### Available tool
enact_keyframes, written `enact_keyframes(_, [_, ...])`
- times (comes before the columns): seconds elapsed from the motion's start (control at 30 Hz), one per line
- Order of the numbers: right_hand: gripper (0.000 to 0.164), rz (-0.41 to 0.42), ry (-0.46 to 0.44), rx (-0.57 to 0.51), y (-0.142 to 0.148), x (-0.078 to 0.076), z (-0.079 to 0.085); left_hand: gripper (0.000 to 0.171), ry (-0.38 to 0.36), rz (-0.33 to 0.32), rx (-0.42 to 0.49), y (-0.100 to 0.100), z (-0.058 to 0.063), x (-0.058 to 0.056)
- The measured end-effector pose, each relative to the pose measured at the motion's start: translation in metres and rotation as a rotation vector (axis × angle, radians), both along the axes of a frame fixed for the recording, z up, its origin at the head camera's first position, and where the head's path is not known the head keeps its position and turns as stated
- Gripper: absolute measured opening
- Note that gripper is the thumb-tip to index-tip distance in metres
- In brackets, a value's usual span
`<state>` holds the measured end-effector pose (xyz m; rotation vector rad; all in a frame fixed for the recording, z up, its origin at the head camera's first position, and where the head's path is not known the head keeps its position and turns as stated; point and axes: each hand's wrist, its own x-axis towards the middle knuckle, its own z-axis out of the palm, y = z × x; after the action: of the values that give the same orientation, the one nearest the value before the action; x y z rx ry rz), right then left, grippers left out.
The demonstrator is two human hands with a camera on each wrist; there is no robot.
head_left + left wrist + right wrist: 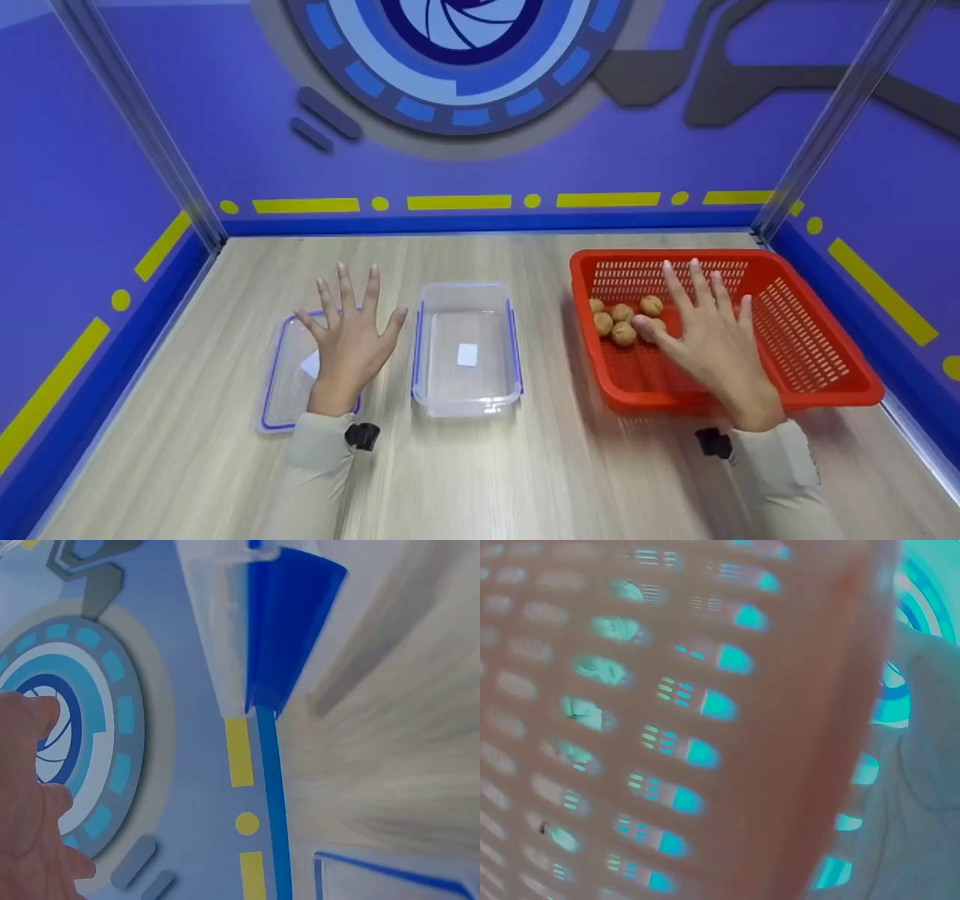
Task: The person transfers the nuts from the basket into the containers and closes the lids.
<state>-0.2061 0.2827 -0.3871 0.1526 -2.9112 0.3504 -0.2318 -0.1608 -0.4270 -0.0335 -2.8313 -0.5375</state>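
Note:
My left hand (351, 345) is spread with straight fingers above a clear plastic lid (281, 397) with a blue seal, touching nothing that I can see. To its right stands a clear box (439, 375) with blue side clips and a small white label inside. My right hand (712, 341), fingers also spread, hovers over a red plastic basket (832, 386). Several walnuts (622, 334) lie in the basket's left part, one partly hidden by my thumb. In the right wrist view, the perforated basket wall (802, 690) fills most of the picture, beside my hand (922, 795).
A pale wood-grain table (465, 480) carries everything. Blue-purple panels (465, 180) with yellow marks close off the back and both sides, joined by metal corner posts (832, 120). The basket stands close to the right panel.

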Motion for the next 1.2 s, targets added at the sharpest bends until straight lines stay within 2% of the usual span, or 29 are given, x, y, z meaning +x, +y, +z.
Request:
enact_keyframes(0.1, [0.086,0.022,-0.049,-0.008,0.007,0.001,0.009,0.077,-0.057,-0.024,0.112,-0.001,0.0,-0.002])
enact_keyframes(0.2, [0.084,0.031,-0.101,-0.005,0.016,0.002,0.018,0.077,-0.101,-0.061,0.27,-0.003,-0.003,-0.004])
enact_keyframes(0.33, [0.082,0.055,-0.171,-0.012,0.028,0.001,0.03,0.072,-0.151,-0.123,0.536,-0.007,-0.01,-0.007])
enact_keyframes(0.47, [0.082,0.106,-0.252,-0.085,0.039,-0.004,0.039,0.066,-0.202,-0.187,0.834,-0.008,-0.02,-0.012])
enact_keyframes(0.6, [0.082,0.159,-0.329,-0.154,0.045,-0.012,0.046,0.063,-0.249,-0.212,1.068,-0.004,-0.029,-0.017])
enact_keyframes(0.77, [0.077,0.202,-0.381,-0.167,0.049,-0.022,0.05,0.063,-0.255,-0.26,1.278,0.004,-0.042,-0.026])
enact_keyframes(0.93, [0.073,0.241,-0.405,-0.196,0.054,-0.034,0.048,0.06,-0.305,-0.284,1.462,0.013,-0.057,-0.032])
enact_keyframes(1.07, [0.07,0.281,-0.432,-0.231,0.056,-0.047,0.042,0.059,-0.317,-0.277,1.562,0.019,-0.066,-0.034])
enact_keyframes(1.2, [0.07,0.291,-0.468,-0.263,0.057,-0.059,0.033,0.06,-0.358,-0.284,1.581,0.025,-0.07,-0.035])
